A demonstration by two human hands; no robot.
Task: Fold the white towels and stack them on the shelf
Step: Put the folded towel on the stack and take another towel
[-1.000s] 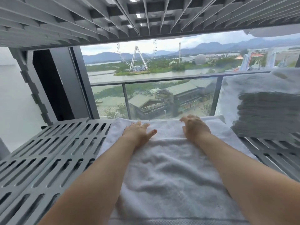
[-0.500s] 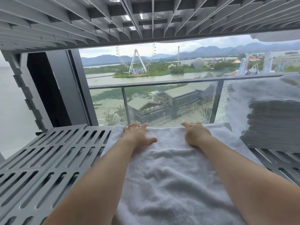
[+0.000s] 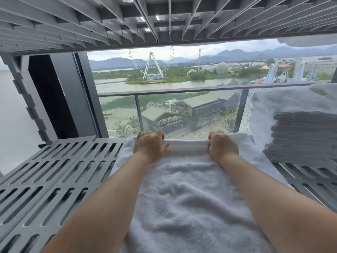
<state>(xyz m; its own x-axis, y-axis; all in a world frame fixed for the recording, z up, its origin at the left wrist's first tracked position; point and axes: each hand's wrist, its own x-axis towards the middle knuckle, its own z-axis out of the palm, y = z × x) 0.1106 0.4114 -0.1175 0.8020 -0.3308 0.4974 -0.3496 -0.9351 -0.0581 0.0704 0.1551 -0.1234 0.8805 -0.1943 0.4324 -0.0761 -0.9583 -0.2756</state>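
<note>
Towel ×1 spread on shelf | folded stack ×1 | left hand, right hand grip its far edge

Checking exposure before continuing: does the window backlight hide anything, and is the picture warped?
Head view: daylight through the window backlights the scene, so the folded stack looks grey and dim; the towel, left hand and right hand are well lit and sharp; wide-angle bending curves the shelf slats toward the edges.
</note>
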